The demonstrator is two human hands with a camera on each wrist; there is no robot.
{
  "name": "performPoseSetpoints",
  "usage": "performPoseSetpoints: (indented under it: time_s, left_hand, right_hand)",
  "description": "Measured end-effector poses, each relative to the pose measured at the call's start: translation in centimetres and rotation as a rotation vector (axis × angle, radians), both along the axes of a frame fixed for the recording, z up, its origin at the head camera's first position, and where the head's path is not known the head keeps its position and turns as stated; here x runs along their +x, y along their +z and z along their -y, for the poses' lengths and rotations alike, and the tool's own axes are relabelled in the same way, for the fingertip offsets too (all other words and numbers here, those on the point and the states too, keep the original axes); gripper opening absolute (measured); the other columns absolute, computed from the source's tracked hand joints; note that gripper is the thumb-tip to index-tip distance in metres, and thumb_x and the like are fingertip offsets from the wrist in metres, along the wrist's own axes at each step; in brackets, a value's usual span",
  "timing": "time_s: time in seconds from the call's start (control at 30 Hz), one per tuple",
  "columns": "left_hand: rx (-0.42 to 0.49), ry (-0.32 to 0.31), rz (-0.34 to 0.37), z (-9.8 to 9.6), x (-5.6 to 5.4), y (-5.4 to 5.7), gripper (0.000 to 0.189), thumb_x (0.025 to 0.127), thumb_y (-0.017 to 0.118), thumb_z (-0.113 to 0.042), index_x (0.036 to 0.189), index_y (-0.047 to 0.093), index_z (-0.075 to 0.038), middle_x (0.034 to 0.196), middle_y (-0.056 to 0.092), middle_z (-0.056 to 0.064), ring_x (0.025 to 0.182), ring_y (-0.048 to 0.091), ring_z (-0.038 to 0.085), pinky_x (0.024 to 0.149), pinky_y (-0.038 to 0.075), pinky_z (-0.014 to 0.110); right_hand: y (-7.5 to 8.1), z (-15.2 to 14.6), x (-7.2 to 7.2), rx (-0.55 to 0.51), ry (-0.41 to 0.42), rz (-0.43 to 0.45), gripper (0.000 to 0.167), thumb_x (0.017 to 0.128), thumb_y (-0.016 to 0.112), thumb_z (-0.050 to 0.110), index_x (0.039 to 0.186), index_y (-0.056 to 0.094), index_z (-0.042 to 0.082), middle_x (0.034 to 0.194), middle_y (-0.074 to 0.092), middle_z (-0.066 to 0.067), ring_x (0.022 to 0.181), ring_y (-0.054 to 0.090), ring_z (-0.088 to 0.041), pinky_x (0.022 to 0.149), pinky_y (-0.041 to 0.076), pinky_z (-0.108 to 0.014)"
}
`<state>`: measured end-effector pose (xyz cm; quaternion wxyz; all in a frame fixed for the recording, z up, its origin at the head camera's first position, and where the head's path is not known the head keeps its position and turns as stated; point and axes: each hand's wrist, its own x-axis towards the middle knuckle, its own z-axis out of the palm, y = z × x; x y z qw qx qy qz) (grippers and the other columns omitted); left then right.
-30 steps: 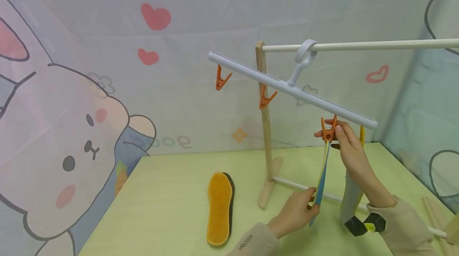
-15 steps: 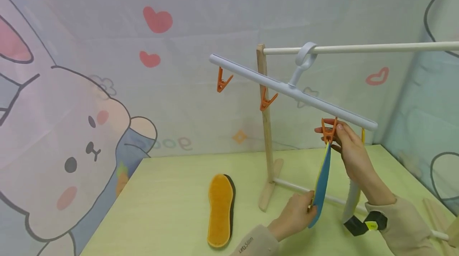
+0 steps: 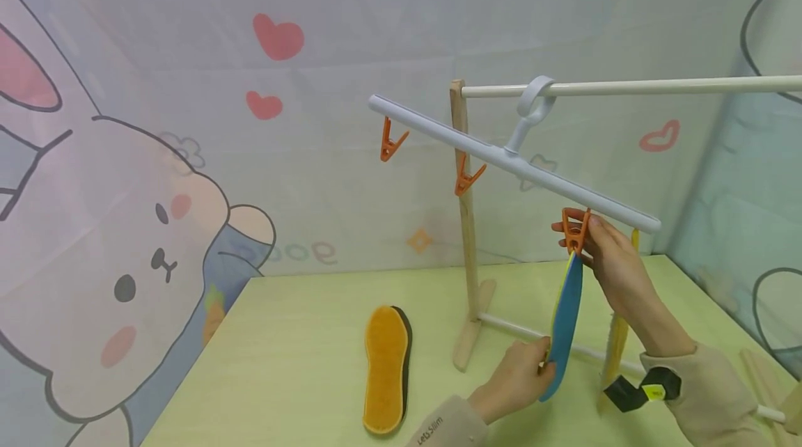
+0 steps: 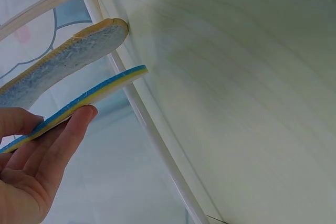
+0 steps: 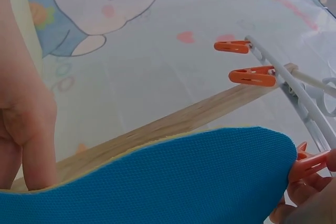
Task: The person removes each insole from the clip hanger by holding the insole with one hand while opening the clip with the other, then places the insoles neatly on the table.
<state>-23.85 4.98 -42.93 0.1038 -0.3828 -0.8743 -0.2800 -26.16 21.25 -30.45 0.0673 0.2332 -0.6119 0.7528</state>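
Note:
A blue insole point(image 3: 566, 328) with a yellow edge hangs upright below an orange clip point(image 3: 574, 231) on the tilted white hanger point(image 3: 514, 160). My left hand point(image 3: 516, 374) pinches the insole near its lower end, thumb on one face and fingers on the other. Up at the clip, my right hand point(image 3: 610, 259) holds it by its handles; in the right wrist view the clip sits at the insole's tip. Behind the right forearm another insole point(image 3: 617, 342), fuzzy and yellow-edged, hangs from the hanger's low end. In the left wrist view this fuzzy insole point(image 4: 79, 51) shows a greyish face.
Two more orange clips point(image 3: 390, 144) hang on the hanger's left half. The hanger hooks over the rack's white rod point(image 3: 664, 85), beside a wooden post point(image 3: 466, 245). An orange insole point(image 3: 383, 370) with a dark one under it lies on the pale green table point(image 3: 282, 363).
The blue insole has turned so that its blue face shows broadly to the head camera. The fuzzy insole behind has swung round, showing more yellow. Both hands keep nearly the same place.

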Motion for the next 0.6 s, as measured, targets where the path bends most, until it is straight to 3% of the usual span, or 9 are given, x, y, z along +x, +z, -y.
performPoseSetpoints:
  time_s: [0.17, 0.6]
  left_hand:
    - [-0.004, 0.008, -0.007, 0.04, 0.06, 0.02, 0.004, 0.084, 0.053, -0.004, 0.081, 0.053, -0.007, 0.063, 0.061, -0.001, 0.041, 0.035, -0.01, 0.036, 0.026, 0.002]
    - [-0.016, 0.003, -0.01, 0.07, 0.19, 0.05, 0.008, 0.084, 0.054, -0.005, 0.078, 0.049, -0.006, 0.061, 0.058, 0.0, 0.041, 0.035, -0.009, 0.035, 0.026, 0.002]
  right_hand:
    - [0.12, -0.34, -0.14, 0.005, 0.064, 0.018, 0.037, 0.097, 0.03, 0.03, 0.127, 0.048, 0.017, 0.106, 0.061, 0.012, 0.093, 0.054, -0.005, 0.085, 0.027, -0.029]
    - [0.48, -1.02, -0.7, -0.022, 0.18, 0.075, 0.034, 0.096, 0.03, 0.028, 0.121, 0.054, 0.022, 0.106, 0.062, 0.012, 0.092, 0.054, -0.006, 0.081, 0.037, -0.023]
